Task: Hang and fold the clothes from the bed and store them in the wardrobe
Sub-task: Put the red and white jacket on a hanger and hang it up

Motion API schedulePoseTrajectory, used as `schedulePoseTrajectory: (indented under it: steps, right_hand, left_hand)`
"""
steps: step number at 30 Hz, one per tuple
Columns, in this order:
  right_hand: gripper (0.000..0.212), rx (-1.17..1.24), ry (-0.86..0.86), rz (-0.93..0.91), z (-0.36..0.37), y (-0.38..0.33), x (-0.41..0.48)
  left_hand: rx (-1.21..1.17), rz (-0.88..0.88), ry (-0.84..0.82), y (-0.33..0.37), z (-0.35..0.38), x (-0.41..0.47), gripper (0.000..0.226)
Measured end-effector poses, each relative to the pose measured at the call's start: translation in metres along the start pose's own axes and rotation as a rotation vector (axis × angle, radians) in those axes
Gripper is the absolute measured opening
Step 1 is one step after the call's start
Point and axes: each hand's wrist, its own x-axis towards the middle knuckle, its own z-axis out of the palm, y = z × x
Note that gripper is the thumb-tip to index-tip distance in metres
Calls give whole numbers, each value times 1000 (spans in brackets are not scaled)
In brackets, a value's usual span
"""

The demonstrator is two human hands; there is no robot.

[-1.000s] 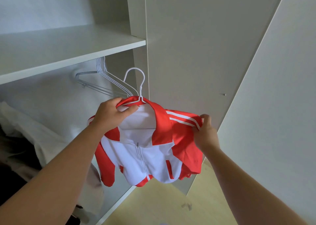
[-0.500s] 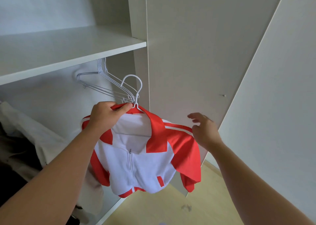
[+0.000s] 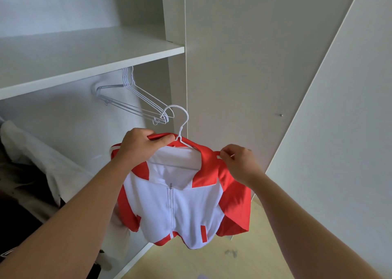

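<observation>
Left hand (image 3: pixel 144 146) is seen clenched round the red collar of the red-and-white zip jacket (image 3: pixel 182 206), and with it the neck of the white wire hanger (image 3: pixel 179 133) on which the jacket is carried. Right hand (image 3: pixel 240 163) is seen pinching the red fabric at the jacket's right shoulder between thumb and fingertips. The jacket is held in the air before the open wardrobe, below the shelf (image 3: pixel 91 66) and just in front of the edge of the upright side panel (image 3: pixel 178 81). Its zip is done up (the pull sits just below the collar), and its hem is hung above the wooden floor (image 3: pixel 244 257). The hanger's hook is held free, near the lower tips of a bunch of empty wire hangers (image 3: pixel 131 96) hung under the shelf. Open room is seen in the bay between those hangers and a pale garment (image 3: pixel 31 151) hung at the far left. On the right the space is bounded by the open door (image 3: pixel 339 141).
</observation>
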Motion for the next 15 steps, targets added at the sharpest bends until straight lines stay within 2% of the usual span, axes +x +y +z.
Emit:
schedulePoseTrajectory:
  steps: [2,5,6,8,10,12,15]
  right_hand:
    - [22,-68,-54,24,0,-6,-1]
    - [40,78,-18,-104,-6,-22,-5]
    - [46,57,-59,-172,-6,-27,-5]
    - [54,-138,-168,-276,2,-37,-5]
    - [41,-279,-151,-295,14,-42,-1]
    - [25,-200,-29,-253,21,-43,4]
    - [25,-119,74,-252,22,-37,7]
  left_hand:
    - [-12,-23,-11,0,3,-2,50]
    - [-30,-44,-4,1,11,-5,48]
    - [-37,-47,-2,3,14,-6,49]
    - [-52,-52,-17,7,21,-6,55]
    - [-44,-44,-28,14,28,-6,58]
    - [7,4,-12,20,34,-10,59]
    - [-61,61,-10,19,38,-17,51]
